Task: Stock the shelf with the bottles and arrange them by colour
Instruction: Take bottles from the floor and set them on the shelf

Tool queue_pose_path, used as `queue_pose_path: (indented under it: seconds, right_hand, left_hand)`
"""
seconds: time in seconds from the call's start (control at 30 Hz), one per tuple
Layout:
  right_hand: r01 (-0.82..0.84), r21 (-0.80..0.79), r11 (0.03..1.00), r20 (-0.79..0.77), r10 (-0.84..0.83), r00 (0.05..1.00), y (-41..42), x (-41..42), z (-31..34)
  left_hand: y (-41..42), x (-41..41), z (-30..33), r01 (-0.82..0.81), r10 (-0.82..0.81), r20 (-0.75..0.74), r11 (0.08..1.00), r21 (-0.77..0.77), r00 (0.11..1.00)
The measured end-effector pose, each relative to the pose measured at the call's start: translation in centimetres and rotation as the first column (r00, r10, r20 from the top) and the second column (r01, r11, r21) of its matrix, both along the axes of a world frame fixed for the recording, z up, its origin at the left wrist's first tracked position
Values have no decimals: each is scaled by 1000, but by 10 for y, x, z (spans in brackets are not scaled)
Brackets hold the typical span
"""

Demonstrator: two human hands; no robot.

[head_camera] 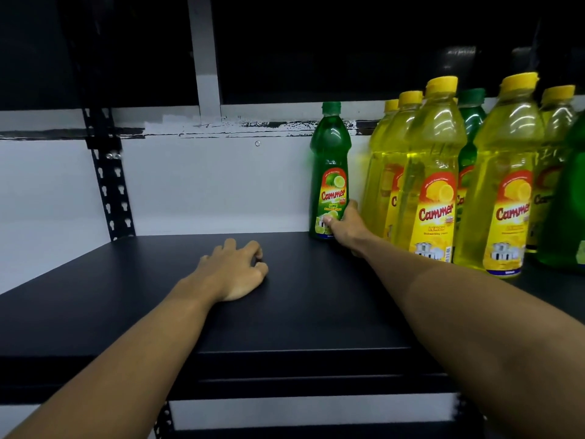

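Observation:
A green lime bottle [330, 160] stands upright at the back of the black shelf [158, 296], against the white wall. My right hand [346, 228] grips its lower part, thumb across the label. To its right stand several yellow lemon bottles [433, 185], with another green bottle [471, 122] behind them and a green one [566, 217] at the far right edge. My left hand [235, 269] rests on the bare shelf, fingers loosely curled, holding nothing.
A black perforated upright post [109, 185] stands at the shelf's back left. The white wall [205, 185] closes off the back. A lower shelf edge [300, 388] shows below the front lip.

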State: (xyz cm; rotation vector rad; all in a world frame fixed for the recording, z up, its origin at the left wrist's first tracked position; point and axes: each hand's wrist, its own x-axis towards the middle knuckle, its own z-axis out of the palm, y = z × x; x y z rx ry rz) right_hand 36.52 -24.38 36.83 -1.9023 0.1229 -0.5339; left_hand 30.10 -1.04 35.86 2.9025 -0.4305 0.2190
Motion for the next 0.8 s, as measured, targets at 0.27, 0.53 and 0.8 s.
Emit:
queue_pose_path:
  seconds: [0.27, 0.53, 0.8]
  right_hand:
    - [-5, 11, 1000, 1, 5, 1000, -2, 1, -2]
    - [138, -265, 954, -139, -180, 974, 7, -16, -7]
    - [-158, -720, 675, -213, 1, 977, 20, -120, -10]
  left_hand:
    - [2, -5, -1, 4, -4, 1, 999, -47, 1000]
    - [6, -28, 0, -19, 35, 123, 992, -126, 992]
    - [0, -90, 8, -77, 79, 41, 996, -50, 996]
